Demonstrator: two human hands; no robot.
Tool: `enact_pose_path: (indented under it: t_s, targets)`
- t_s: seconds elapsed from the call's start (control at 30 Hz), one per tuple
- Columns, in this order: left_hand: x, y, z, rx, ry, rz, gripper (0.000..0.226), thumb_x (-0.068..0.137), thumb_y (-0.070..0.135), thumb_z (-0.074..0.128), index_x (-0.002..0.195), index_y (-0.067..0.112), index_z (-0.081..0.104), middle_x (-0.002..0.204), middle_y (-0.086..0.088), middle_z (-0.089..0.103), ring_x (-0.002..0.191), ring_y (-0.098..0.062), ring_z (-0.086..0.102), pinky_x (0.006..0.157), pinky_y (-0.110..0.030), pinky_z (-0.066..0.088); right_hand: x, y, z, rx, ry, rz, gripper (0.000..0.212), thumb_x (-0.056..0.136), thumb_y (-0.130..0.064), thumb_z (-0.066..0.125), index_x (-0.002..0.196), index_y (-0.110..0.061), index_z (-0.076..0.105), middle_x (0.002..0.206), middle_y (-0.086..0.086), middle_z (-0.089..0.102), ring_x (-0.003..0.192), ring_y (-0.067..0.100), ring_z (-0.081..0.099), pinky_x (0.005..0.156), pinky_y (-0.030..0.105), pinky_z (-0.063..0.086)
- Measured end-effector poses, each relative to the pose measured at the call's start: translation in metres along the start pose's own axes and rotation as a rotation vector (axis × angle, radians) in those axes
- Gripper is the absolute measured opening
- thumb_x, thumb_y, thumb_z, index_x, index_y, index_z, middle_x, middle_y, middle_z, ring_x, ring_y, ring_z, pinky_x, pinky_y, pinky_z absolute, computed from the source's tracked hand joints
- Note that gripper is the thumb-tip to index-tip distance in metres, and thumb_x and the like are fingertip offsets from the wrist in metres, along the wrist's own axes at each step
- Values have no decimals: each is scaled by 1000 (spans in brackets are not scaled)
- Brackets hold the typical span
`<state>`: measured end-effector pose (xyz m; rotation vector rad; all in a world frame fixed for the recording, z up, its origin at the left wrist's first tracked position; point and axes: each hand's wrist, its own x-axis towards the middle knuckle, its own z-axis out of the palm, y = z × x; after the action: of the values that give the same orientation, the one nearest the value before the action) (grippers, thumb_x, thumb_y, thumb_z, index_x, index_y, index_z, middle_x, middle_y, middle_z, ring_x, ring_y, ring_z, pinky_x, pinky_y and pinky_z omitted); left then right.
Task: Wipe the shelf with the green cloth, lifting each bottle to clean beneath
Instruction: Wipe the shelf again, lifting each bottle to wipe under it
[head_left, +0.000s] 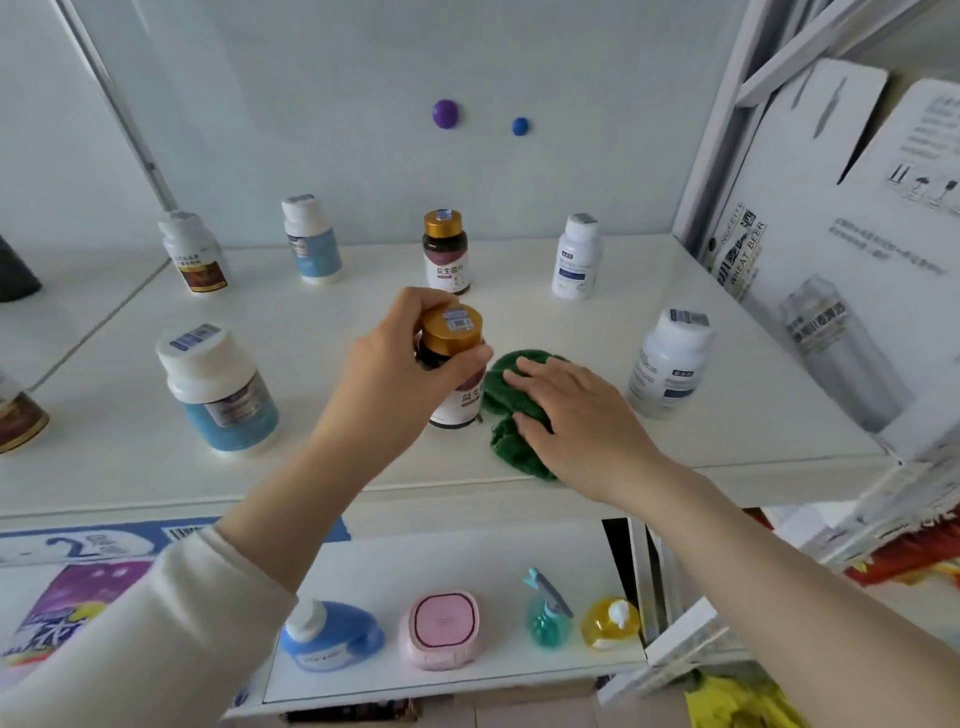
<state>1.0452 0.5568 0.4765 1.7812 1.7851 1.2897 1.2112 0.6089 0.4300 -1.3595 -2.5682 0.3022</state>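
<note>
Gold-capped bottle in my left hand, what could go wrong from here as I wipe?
The left hand grips the gold-capped bottle at its cap, so a loose cap might let it drop. The green cloth under the right hand lies right beside that bottle and could nudge it. A wide sweep rightward might tip the white bottle nearby.

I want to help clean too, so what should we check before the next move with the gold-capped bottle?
1. Grip of the left hand on the gold-capped bottle: ok, fingers curl round its cap.
2. Flat right hand on the green cloth: ok.
3. Bottle lifted off the shelf: cannot tell.
4. Cloth under the bottle: not ok, it lies beside it.
5. The white bottle on the right clear of the cloth: ok.
</note>
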Motion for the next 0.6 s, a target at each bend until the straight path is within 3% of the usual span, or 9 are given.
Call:
enact_pose_path:
  t_s: [0.13, 0.23, 0.33, 0.43, 0.5, 0.53, 0.6]
  targets:
    - [-4, -3, 5, 15, 14, -91, 40, 72, 40, 66, 106, 36, 46, 94, 22, 56, 89, 3, 56, 67, -4, 43, 4, 12, -3, -10, -5, -15, 48, 95, -35, 30, 143, -30, 23, 153, -11, 17, 141, 13, 10, 117, 32, 6]
    - [-10, -5, 7, -5, 3, -133, 45, 72, 41, 64, 112, 33, 45, 115, 10, 60, 103, -6, 58, 87, -23, 49, 2, 15, 0, 0, 20, -37, 49, 94, -35, 30, 143, -29, 23, 153, -10, 17, 141, 14, 10, 115, 32, 4]
    - [-18, -1, 9, 16, 5, -138, 59, 73, 41, 61, 127, 31, 39, 132, 10, 51, 117, -7, 51, 102, -34, 43, 1, 14, 1, 3, 52, -48, 50, 94, -37, 32, 142, -27, 24, 153, -8, 18, 140, 17, 12, 115, 34, 5]
    - [-20, 18, 9, 159, 173, -110, 84, 63, 60, 53, 138, 31, 29, 136, 21, 35, 123, 4, 34, 106, -22, 29, 0, 12, 0, 19, 41, -60, 50, 94, -37, 30, 143, -25, 23, 154, -5, 16, 140, 19, 11, 114, 36, 4]
    - [-14, 46, 15, 180, 242, 71, 75, 69, 63, 55, 134, 33, 34, 131, 29, 35, 118, 17, 31, 101, -8, 25, -1, 10, 1, 34, 61, -68, 50, 94, -37, 31, 142, -23, 25, 154, -3, 18, 140, 20, 12, 114, 38, 4]
    - [-9, 61, 22, 172, 194, 181, 66, 73, 57, 58, 131, 33, 38, 128, 31, 38, 115, 21, 33, 98, -3, 27, -1, 9, 1, 32, 78, -60, 50, 94, -35, 32, 142, -21, 26, 153, 0, 20, 139, 21, 13, 113, 39, 5]
    - [4, 86, 48, 142, -30, 319, 58, 74, 48, 64, 126, 29, 46, 122, 25, 47, 113, 15, 42, 95, -6, 34, -4, 7, -4, -33, 51, -46, 49, 93, -30, 33, 140, -16, 28, 149, 9, 27, 136, 27, 18, 111, 43, 11]
